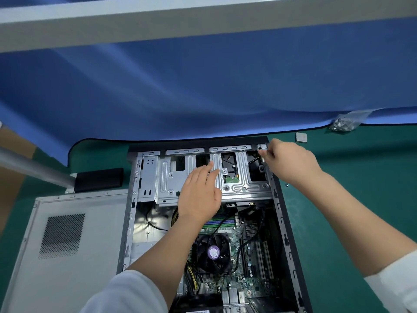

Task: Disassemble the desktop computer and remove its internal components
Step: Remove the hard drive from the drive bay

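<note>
The open desktop case [133,199] lies on its side on the green mat. A silver drive cage [246,175] spans its far end, with a hard drive showing through the cutouts. My left hand [200,193] rests flat on the cage, fingers straight. My right hand [291,163] pinches a small metal tab [262,150] at the cage's far right corner. Below the cage lies the motherboard [250,267] with the black CPU fan [213,253], RAM sticks and black cables.
The removed grey side panel [63,245] lies left of the case. A black block [99,179] sits beyond it. A bag of screws [345,123], a small square chip [301,137] and a loose screw [287,184] lie at right. A blue cloth [203,86] covers the far side.
</note>
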`<move>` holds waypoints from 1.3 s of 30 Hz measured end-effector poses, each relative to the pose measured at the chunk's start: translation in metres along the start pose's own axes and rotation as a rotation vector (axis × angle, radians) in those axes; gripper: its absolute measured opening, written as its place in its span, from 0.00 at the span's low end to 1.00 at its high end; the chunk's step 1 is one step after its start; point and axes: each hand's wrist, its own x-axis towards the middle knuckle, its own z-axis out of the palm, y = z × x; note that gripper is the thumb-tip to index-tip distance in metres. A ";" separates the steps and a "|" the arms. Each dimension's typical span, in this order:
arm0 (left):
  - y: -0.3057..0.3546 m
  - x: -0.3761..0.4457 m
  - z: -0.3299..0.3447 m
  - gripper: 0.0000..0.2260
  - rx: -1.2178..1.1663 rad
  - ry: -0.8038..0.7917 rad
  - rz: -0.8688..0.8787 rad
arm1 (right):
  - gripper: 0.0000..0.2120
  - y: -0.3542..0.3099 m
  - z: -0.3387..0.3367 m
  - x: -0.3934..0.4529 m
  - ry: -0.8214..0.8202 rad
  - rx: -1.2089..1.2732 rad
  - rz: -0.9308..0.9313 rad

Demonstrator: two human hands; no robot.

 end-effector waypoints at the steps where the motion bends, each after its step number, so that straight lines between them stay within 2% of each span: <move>1: 0.000 0.000 0.000 0.26 0.002 -0.007 0.002 | 0.14 -0.001 0.001 -0.001 0.021 -0.005 -0.008; 7: -0.001 0.001 0.001 0.26 0.015 -0.013 0.006 | 0.06 0.000 0.004 -0.005 0.021 0.022 -0.026; 13: -0.001 0.001 0.002 0.25 -0.003 0.008 0.009 | 0.05 0.000 -0.005 -0.005 -0.122 0.024 -0.030; 14: -0.001 0.001 0.002 0.24 -0.011 0.023 0.009 | 0.03 -0.003 -0.004 -0.006 -0.111 0.020 -0.023; 15: -0.001 0.001 0.002 0.24 -0.020 0.037 0.012 | 0.04 -0.005 -0.003 -0.006 -0.079 0.007 -0.012; 17: -0.001 0.000 0.001 0.24 -0.029 0.045 0.016 | 0.14 -0.009 0.000 -0.008 0.005 -0.047 0.016; 18: -0.001 0.000 0.002 0.24 -0.028 0.045 0.018 | 0.15 -0.010 0.002 -0.008 0.045 -0.050 0.017; 23: 0.000 0.001 0.003 0.24 -0.029 0.035 0.018 | 0.06 -0.008 0.009 -0.008 0.056 0.002 0.006; 27: -0.001 0.000 0.003 0.25 -0.020 0.034 0.017 | 0.08 -0.011 0.005 -0.011 -0.011 0.086 -0.011; 30: -0.001 0.001 0.003 0.25 -0.015 0.022 0.018 | 0.06 -0.015 0.005 -0.013 0.013 -0.041 0.000; 33: -0.001 0.001 0.003 0.25 -0.017 0.025 0.014 | 0.10 -0.016 0.006 -0.013 0.076 -0.160 0.020; 35: -0.001 0.001 0.003 0.25 -0.018 0.031 0.013 | 0.07 -0.015 0.008 -0.014 0.080 -0.122 0.036; 39: -0.001 0.001 0.003 0.24 -0.017 0.037 0.017 | 0.09 -0.012 0.008 -0.014 0.082 0.004 0.062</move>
